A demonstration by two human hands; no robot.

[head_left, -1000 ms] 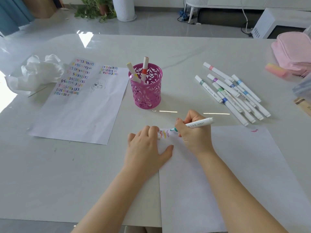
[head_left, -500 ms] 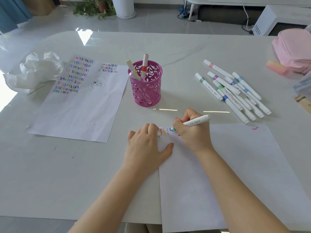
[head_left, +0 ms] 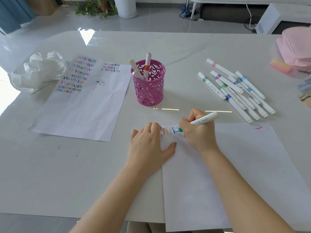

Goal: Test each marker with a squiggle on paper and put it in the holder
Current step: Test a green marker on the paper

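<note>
Near the tabletop's front edge, the right hand (head_left: pixel 200 133) grips a teal marker (head_left: pixel 201 121), tip on the paper (head_left: pixel 235 165) at its far-left corner, apparently mid-squiggle. The left hand (head_left: pixel 148 146) steadies the paper, fingers bent, its hold unclear. Next likely means capping, then a short reach to the pink holder (head_left: pixel 148 91).

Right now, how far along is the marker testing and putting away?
Done: a few markers stand in the pink holder, and a short row of squiggles marks the sheet. In hand: the right hand grips a teal marker, tip on the sheet, while the left hand rests on it. Left: a pile of loose markers lies right of the holder.
</note>
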